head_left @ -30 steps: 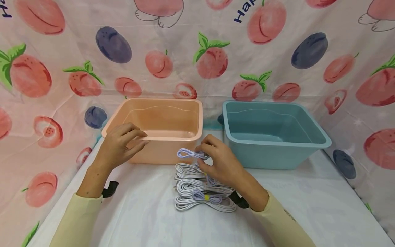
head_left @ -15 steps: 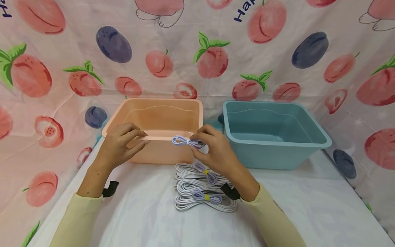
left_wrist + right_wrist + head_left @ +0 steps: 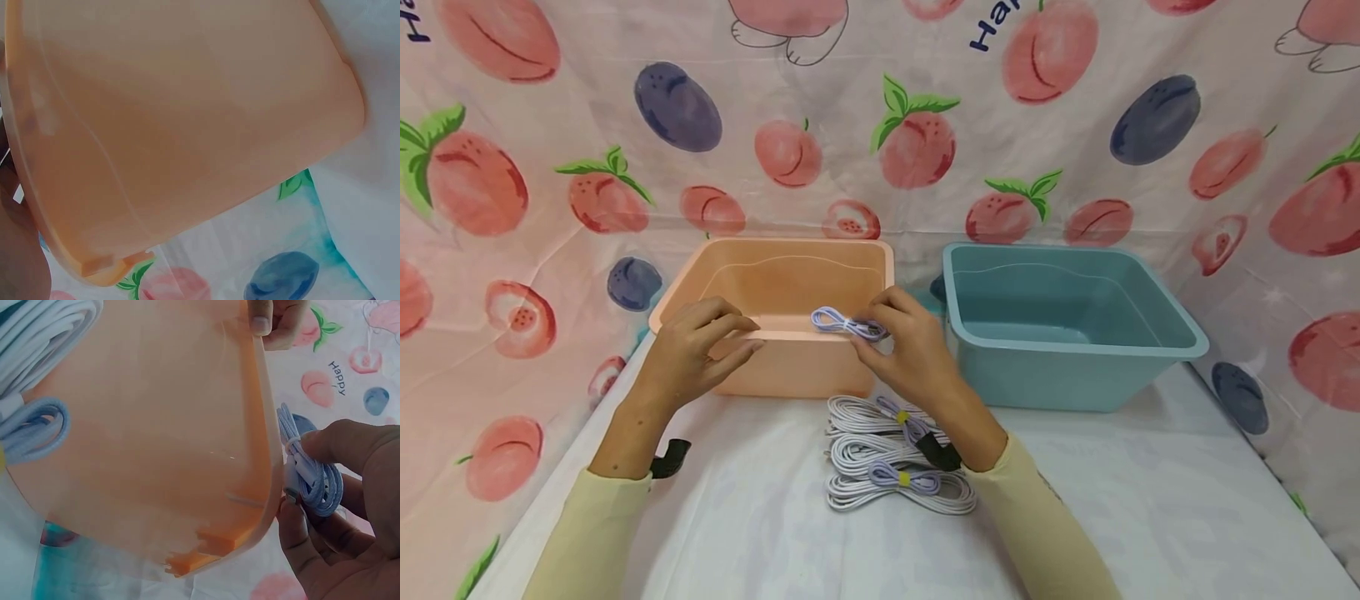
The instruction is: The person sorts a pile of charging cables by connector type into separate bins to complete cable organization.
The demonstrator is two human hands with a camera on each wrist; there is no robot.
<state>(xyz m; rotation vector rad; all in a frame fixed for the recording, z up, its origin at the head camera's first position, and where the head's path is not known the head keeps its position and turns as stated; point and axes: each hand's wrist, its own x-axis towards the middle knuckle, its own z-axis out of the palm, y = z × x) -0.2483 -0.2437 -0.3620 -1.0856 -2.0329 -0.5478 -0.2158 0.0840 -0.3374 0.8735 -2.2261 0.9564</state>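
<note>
My right hand pinches a small coiled lavender charging cable, tied with a white band, over the front rim of the peach plastic bin. In the right wrist view, thumb and fingers hold the cable beside the rim, its metal plug showing. My left hand grips the bin's front rim further left, thumb outside and fingers over the inner side; the left wrist view shows mostly the bin's wall. On the table lie white coiled cables with two yellow-tied lavender cables, one of them nearest.
A teal plastic bin stands right of the peach one, with a gap between them. White cloth covers the table. A fruit-print curtain hangs behind both bins and along the sides.
My right hand has lifted the lavender cable from above the cable pile, up and slightly left, to the peach bin's rim. The left hand stays where it was.
</note>
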